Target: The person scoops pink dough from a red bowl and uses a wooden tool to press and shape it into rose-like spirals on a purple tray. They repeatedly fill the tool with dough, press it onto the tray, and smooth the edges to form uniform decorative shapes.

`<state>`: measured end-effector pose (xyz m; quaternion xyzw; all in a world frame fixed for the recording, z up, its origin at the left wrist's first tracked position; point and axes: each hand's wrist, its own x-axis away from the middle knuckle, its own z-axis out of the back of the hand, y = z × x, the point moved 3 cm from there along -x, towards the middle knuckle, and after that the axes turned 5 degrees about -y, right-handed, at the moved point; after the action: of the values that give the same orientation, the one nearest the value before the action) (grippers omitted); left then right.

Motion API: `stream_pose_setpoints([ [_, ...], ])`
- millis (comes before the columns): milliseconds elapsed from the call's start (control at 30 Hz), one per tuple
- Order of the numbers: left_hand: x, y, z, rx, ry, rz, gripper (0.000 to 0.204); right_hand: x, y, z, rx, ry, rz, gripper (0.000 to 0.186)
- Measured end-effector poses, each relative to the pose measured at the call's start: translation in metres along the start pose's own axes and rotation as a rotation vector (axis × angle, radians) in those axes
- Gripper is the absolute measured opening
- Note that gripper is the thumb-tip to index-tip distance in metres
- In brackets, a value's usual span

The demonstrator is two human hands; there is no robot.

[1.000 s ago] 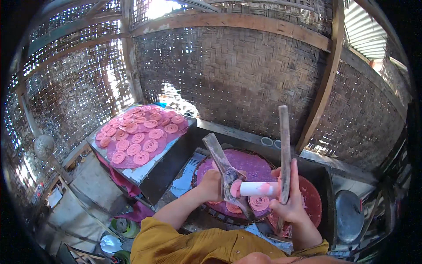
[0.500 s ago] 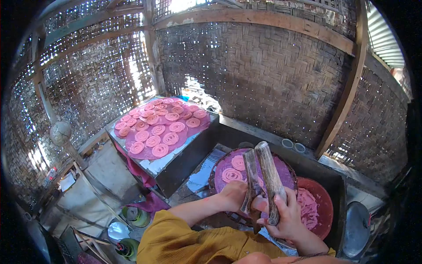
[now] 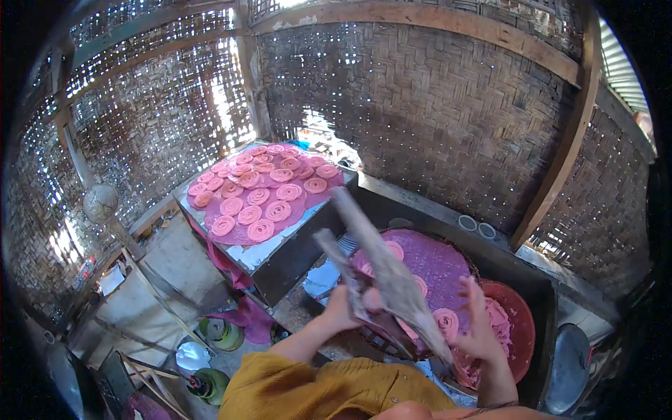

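Note:
My left hand is closed round a wooden two-bar press near its lower part, with pink paste at its middle. The press's upper bar slants from upper left to lower right, smeared by motion. My right hand has its fingers raised and apart, just right of that bar; any light contact is unclear. Under the press a round tray with a purple perforated sheet carries pink paste coils, partly hidden by the bars. Right of it a red basin contains loose pink paste.
A box-like platform at left bears many pink coils. Gas cylinders lie low left, a round metal lid at right. Two small rings rest on the back ledge, before woven walls.
The upper bar, upright beside the lower one half a second ago, has tipped leftward and blurs. My right hand has loosened from it and spread its fingers. The view has shifted slightly.

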<state>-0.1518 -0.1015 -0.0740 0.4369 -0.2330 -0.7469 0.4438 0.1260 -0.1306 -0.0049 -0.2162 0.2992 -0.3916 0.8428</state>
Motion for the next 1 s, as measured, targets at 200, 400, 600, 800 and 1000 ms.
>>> stream_pose_setpoints([
  [200, 0.07, -0.091, 0.079, 0.044, 0.231, 0.168, 0.048, 0.054, 0.123, 0.021, 0.075, 0.245, -0.736, 0.052],
  [400, 0.076, -0.012, 0.137, 1.046, 0.34, 0.307, 0.043, 0.067, 0.187, -0.027, -0.722, 0.404, -0.759, 0.027],
  [600, 0.068, -0.043, 0.145, 1.187, -0.071, -0.169, 0.049, 0.101, 0.198, -0.043, -0.824, 0.355, -0.857, 0.024],
  [800, 0.065, -0.039, 0.134, 1.141, -0.184, -0.189, 0.063, 0.11, 0.122, -0.085, -1.144, 0.526, -0.992, 0.023],
  [1000, 0.06, -0.045, 0.119, 0.806, -0.094, -0.155, 0.062, 0.114, 0.062, -0.115, -1.401, 0.23, -1.033, 0.024],
])
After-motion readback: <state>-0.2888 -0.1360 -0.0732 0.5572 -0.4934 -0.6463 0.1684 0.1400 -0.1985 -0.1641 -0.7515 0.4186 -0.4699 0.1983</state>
